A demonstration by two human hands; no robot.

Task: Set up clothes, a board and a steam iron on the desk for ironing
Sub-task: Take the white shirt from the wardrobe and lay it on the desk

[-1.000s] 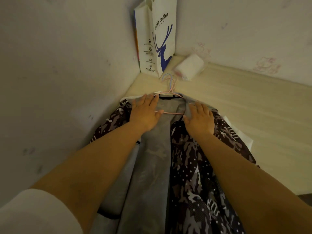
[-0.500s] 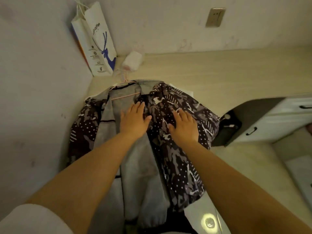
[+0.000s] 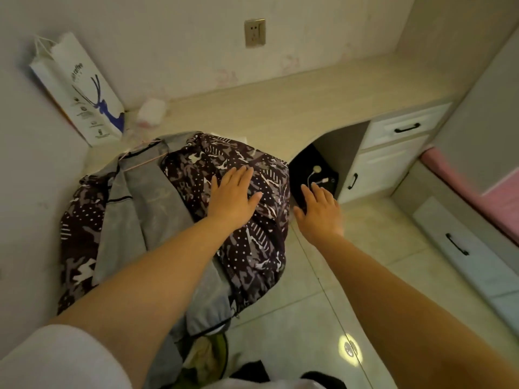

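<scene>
On desk (image 3: 309, 108), jacket (image 3: 157, 209) collar toward corner.

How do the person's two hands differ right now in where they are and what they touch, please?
The left hand lies flat on the patterned jacket, while the right hand is off the jacket, past its edge, and seems to touch nothing. The left hand sits over the desk; the right hand hangs in front of the dark gap beneath it. Both are open, palms down, with fingers spread.
</scene>
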